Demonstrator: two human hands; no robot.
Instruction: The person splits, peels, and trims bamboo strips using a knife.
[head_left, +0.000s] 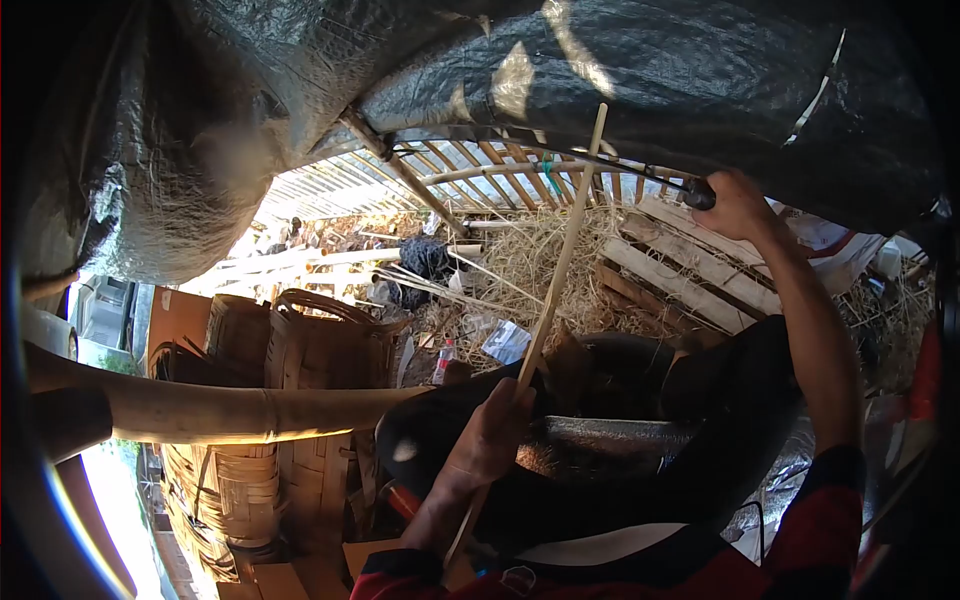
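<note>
My left hand (488,432) is closed around the lower part of a long, pale bamboo strip (562,270). The strip tilts upward and slightly right, and its lower end runs down beside my forearm. In my right hand (738,206), held out at the upper right, is a knife by its dark handle (700,194). A thin dark blade reaches left from the handle and appears to cross the strip near its top; whether the two touch I cannot tell. My dark-trousered legs (620,480) are bent beneath both hands.
A thick bamboo pole (270,413) runs across the left, by woven bamboo baskets (225,490). Dark plastic sheeting (690,70) hangs overhead. Wooden slats (680,275), shavings (520,250), a plastic bottle (444,360) and a bamboo fence (480,175) lie ahead.
</note>
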